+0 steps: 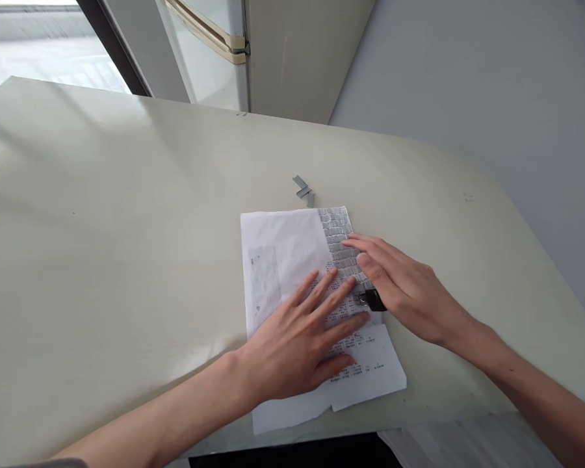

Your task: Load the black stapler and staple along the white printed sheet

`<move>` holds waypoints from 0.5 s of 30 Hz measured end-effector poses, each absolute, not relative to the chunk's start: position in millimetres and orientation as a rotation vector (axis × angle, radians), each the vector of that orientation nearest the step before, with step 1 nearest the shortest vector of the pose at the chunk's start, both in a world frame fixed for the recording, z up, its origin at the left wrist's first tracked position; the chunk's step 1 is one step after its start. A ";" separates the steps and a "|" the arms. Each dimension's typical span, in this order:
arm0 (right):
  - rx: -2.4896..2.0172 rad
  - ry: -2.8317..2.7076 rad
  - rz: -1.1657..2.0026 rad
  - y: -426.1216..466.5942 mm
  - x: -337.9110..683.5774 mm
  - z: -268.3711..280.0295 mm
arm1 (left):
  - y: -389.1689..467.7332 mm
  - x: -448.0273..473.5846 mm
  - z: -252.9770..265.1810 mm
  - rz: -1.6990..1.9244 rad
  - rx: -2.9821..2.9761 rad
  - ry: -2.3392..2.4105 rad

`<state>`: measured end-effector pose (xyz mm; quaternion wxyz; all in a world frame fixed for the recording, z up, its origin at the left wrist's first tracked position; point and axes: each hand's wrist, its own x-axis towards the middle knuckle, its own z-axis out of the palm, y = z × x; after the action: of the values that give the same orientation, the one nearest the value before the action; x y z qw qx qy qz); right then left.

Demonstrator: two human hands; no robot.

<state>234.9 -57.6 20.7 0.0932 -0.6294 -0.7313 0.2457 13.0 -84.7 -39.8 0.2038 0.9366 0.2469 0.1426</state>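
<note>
On the table lies a stack of printed white papers [285, 231]. Close rows of metal staples [338, 227] cover a strip along the upper right edge of the stack. My left hand [305, 341] rests flat across the lower middle of the papers, fingers spread. Over the right edge, my right hand [404, 286] has its fingers stretched out, fingertips at the stapled strip and thumb bent above it. A small black object with silver wire, which looks like a binder clip [374, 300], sits at the paper edge by the right palm, partly hidden.
Several short grey staple strips [302, 188] lie just beyond the papers' top edge. The pale table [127, 273] has an angled far edge. A refrigerator [292, 52] stands behind it, with a window at the far left and a grey wall at the right.
</note>
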 end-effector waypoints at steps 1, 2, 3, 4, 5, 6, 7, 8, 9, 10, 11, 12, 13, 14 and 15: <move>-1.864 -2.152 0.765 -57.5 237.3 21.7 | -84.9 12.8 -39.8 0.401 2.612 0.684; -1.863 -2.137 0.795 -57.4 239.4 22.4 | -85.1 12.7 -39.7 0.403 2.613 0.681; -1.863 -2.125 0.815 -57.3 241.1 22.8 | -85.3 12.6 -39.7 0.407 2.614 0.680; -1.865 -2.116 0.830 -57.2 242.3 23.1 | -85.5 12.5 -39.7 0.412 2.615 0.681; -1.867 -2.110 0.841 -57.1 243.1 23.3 | -85.7 12.5 -39.9 0.417 2.615 0.684; -1.869 -2.106 0.849 -56.9 243.5 23.3 | -85.9 12.4 -40.1 0.422 2.614 0.688; -1.872 -2.104 0.857 -56.8 243.7 23.4 | -86.1 12.4 -40.5 0.428 2.614 0.691; -1.875 -2.102 0.861 -56.7 243.7 23.6 | -86.1 12.3 -40.9 0.435 2.614 0.692; -1.875 -2.103 0.865 -56.6 243.6 23.8 | -86.2 12.3 -41.4 0.441 2.617 0.689; -1.874 -2.108 0.868 -56.5 243.6 24.2 | -86.2 12.2 -41.8 0.447 2.622 0.684; -1.872 -2.114 0.866 -56.5 243.6 24.7 | -86.1 12.1 -42.2 0.455 2.628 0.678; -1.873 -2.121 0.864 -56.6 243.7 25.3 | -86.0 12.0 -42.4 0.463 2.634 0.672; -1.879 -2.126 0.861 -56.7 243.7 25.8 | -85.9 11.9 -42.6 0.467 2.640 0.668; -1.889 -2.129 0.857 -56.8 243.7 26.4 | -85.7 11.9 -42.5 0.467 2.645 0.666; -1.901 -2.131 0.851 -57.0 243.5 26.9 | -85.6 11.9 -42.4 0.464 2.649 0.666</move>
<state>243.5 -57.0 26.9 0.0808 -0.6360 -0.7127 0.2847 11.9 -85.6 -42.4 0.1845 0.9397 0.2362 0.1648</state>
